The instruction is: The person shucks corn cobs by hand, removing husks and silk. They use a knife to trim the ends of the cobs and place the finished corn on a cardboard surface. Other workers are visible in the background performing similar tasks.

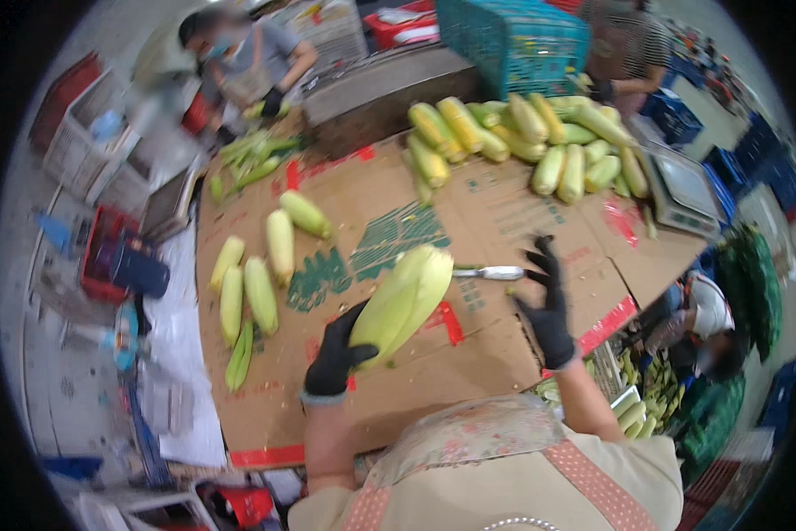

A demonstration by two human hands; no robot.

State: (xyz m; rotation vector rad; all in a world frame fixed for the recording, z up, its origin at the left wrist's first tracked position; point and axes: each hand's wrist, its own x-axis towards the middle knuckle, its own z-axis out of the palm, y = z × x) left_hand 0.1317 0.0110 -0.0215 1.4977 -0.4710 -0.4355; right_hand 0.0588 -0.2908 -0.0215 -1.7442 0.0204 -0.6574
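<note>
My left hand (337, 355), in a black glove, grips the lower end of an ear of corn (404, 302) still wrapped in pale green husk. The ear is tilted, its broad cut end up and to the right. Fingers spread, my gloved right hand (545, 308) holds nothing. Close to its fingertips lies a knife (501, 273) with a light handle; the corn hides part of its blade. Left of the held ear, several husked-down ears (260, 295) rest on the cardboard (478, 358), with a loose green husk leaf (240, 356) below them.
A large pile of corn ears (524, 136) spreads along the far right side, beside a weighing scale (682, 182). Behind it stands a teal plastic crate (514, 50). Across the table, one person (255, 66) handles corn near loose husks (255, 156); another person (627, 53) stands at far right.
</note>
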